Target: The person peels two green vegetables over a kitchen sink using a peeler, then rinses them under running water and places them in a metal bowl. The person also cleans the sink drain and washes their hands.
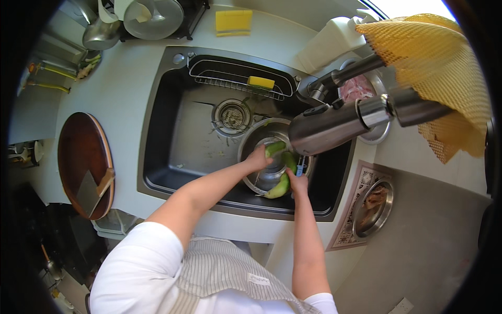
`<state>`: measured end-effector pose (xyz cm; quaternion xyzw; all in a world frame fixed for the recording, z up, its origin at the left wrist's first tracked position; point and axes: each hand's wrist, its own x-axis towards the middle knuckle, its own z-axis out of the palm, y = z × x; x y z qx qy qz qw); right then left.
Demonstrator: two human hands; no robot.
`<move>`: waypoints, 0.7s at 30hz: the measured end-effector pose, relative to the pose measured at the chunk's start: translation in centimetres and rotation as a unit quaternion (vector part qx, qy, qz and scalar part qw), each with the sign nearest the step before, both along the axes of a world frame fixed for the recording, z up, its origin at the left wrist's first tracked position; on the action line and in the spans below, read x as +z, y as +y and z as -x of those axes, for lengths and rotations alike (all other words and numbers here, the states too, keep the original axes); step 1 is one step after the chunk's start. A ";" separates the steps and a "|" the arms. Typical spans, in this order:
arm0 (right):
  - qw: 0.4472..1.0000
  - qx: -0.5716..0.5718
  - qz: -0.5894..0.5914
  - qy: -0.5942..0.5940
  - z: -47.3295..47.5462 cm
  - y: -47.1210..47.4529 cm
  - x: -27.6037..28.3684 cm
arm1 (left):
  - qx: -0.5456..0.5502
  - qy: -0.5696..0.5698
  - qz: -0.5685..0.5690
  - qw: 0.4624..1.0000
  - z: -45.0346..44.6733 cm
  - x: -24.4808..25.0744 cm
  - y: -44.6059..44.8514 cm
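Observation:
A metal bowl (245,145) sits tilted in the right half of the sink, under the faucet head (327,131). Over its middle, my left hand (258,159) grips a short green vegetable (275,148), perhaps a gourd or cucumber. My right hand (298,183), at the bowl's near right rim, holds a curved, pale green vegetable (279,188). Between my hands a darker green length (289,161) shows; whether it joins the curved one I cannot tell. A blue-handled tool (300,169), possibly a peeler, is just beyond my right hand.
Green peel scraps surround the sink drain (231,116). A wire rack (211,80) holds a yellow sponge (261,82). Left lies a round wooden board (80,145) with a cleaver (89,194). Bowls of raw meat (357,87) and brownish food (375,198) stand right. A yellow mesh cloth (435,59) hangs over the faucet.

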<state>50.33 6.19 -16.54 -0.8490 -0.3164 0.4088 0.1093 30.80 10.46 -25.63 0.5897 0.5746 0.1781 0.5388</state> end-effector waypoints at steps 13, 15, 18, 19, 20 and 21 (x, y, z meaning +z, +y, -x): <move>0.906 0.345 -0.245 0.001 18.8 -2.8 19.1 | 0.132 -0.061 0.057 0.988 21.2 25.2 -5.9; 0.875 0.400 -0.271 0.007 22.8 -2.7 19.9 | 0.150 -0.017 0.038 0.988 23.4 24.6 -6.9; 0.883 0.425 -0.179 -0.085 23.8 -0.5 13.1 | 0.174 0.069 -0.003 0.982 25.1 25.0 -7.9; 0.891 0.420 -0.130 -0.115 23.2 0.5 10.9 | 0.180 0.097 -0.010 0.979 25.5 25.1 -7.4; 0.905 0.397 -0.110 -0.110 23.0 1.4 10.5 | 0.180 0.107 -0.062 0.976 26.0 24.4 -7.7; 0.916 0.378 -0.087 -0.099 23.5 1.7 11.0 | 0.183 0.117 -0.077 0.973 26.7 24.4 -8.0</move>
